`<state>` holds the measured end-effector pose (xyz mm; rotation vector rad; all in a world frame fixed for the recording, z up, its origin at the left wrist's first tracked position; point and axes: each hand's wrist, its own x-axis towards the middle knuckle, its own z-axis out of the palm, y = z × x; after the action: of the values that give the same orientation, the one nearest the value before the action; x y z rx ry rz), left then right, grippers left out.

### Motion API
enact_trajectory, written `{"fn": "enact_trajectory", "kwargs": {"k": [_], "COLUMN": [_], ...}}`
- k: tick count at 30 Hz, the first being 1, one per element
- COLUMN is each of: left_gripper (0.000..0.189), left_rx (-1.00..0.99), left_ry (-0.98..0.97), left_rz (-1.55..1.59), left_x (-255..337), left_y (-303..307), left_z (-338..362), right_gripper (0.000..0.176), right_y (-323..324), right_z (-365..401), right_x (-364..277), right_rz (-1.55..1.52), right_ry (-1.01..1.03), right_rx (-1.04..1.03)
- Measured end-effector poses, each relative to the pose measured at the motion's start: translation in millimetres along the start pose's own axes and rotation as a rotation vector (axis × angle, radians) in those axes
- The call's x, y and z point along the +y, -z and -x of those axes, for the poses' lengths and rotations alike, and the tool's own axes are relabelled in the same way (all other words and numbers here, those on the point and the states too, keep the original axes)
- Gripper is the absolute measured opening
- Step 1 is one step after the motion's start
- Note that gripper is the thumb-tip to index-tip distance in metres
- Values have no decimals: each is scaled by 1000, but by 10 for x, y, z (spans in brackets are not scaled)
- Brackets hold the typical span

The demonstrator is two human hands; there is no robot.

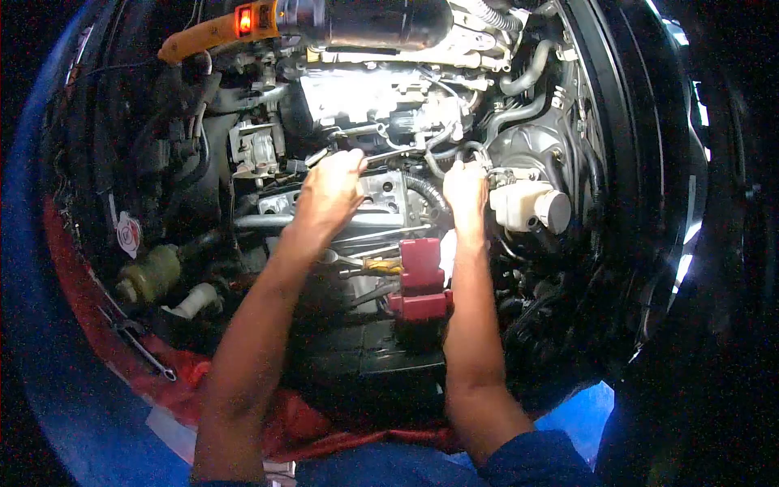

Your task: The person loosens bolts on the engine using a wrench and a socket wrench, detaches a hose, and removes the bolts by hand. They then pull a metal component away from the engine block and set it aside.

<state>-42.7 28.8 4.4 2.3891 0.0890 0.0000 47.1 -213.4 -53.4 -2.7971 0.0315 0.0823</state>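
Note:
My left hand (333,185) is closed over the middle of the engine bay, in front of the brightly lit engine (357,97). A short bit of shiny metal shows beside its fingers, but what they grip is hidden. It hangs above a silver metal bracket (381,217). To its right, my right hand (466,188) is closed too, close to a dark curved hose (471,148). Its fingers cover whatever is in them. The cream fluid reservoir (515,204) with a round cap sits just right of it. Below, between my forearms, is a red terminal cover (422,264).
A work lamp with an orange handle (215,34) lies across the top of the bay. On the red cloth (195,369) at the front left edge rests a wrench (154,357). A yellowish reservoir (154,272) and a white filler neck (195,300) stand at left.

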Motion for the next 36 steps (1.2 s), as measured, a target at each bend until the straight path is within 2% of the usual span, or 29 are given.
{"fn": "enact_trajectory", "kwargs": {"k": [1, 2, 3, 5, 6, 8, 10, 12, 14, 15, 17, 18, 19, 20, 22, 23, 24, 27, 28, 31, 32, 34, 36], "left_gripper": [16, 17, 18, 20, 21, 23, 24, 22, 20, 19, 14, 14, 13, 16, 15, 15, 19, 23, 27, 28, 31, 31, 30], "left_rx": [-45, -131, -215, -238, -248, -242, -239, -214, -179, -164, -83, -66, -52, 66, 98, 114, -97, -244, -256, -288, -327, -318, -310], "left_ry": [71, 186, 302, 275, 278, 242, 261, 255, 265, 268, 148, 112, 78, -63, -39, -30, 91, 308, 385, 436, 440, 443, 452], "left_rz": [13, 70, 127, 151, 144, 118, 127, 136, 85, 60, -58, -151, -244, -348, -334, -335, -289, -19, -16, -21, -36, -7, 20], "left_x": [-12, -27, -17, -179, -228, -289, -233, -167, -124, -129, -217, -202, -206, -235, -264, -279, -257, -277, -295, -324, -322, -306, -309], "left_y": [87, 194, 335, 392, 412, 384, 296, 199, 79, 3, -257, -347, -420, -489, -669, -748, -760, -781, -790, -831, -825, -799, -783], "left_z": [64, 158, 224, 310, 340, 344, 267, 188, 102, 70, 18, -46, -88, -97, -186, -237, -298, -415, -446, -472, -476, -475, -456], "right_gripper": [30, 30, 32, 36, 39, 39, 40, 41, 43, 44, 46, 46, 44, 43, 40, 40, 39, 39, 39, 39, 42, 46, 44], "right_y": [-46, -73, -84, -108, -10, 47, -75, -258, -345, -369, -402, -373, -331, -272, -255, -257, -258, -290, -300, -582, -574, -854, -892], "right_z": [42, 41, 44, 121, 138, 124, 53, 26, -61, -164, -327, -332, -319, -282, -277, -299, -320, -364, -399, -526, -539, -613, -613], "right_x": [33, 65, 78, 93, 56, -128, -70, 42, 23, -24, -88, -135, -169, -181, -63, -26, -11, 58, 78, 376, 421, 592, 523], "right_rz": [45, -399, -795, -1458, -1481, -1581, -1783, -1184, -1128, -1365, -1809, -1776, -1808, -1832, -1906, -1923, -1940, -1953, -1950, -1811, -1756, -1561, -1404], "right_ry": [-21, -284, -609, -933, -940, -999, -908, -514, -587, -862, -1426, -1408, -1337, -1266, -1131, -1135, -1140, -1246, -1293, -1238, -1089, -495, -262], "right_rx": [29, -115, -148, -10, -68, -58, -137, -288, -276, -190, 36, 58, -42, -138, -364, -437, -510, -632, -657, -648, -715, -848, -975]}}
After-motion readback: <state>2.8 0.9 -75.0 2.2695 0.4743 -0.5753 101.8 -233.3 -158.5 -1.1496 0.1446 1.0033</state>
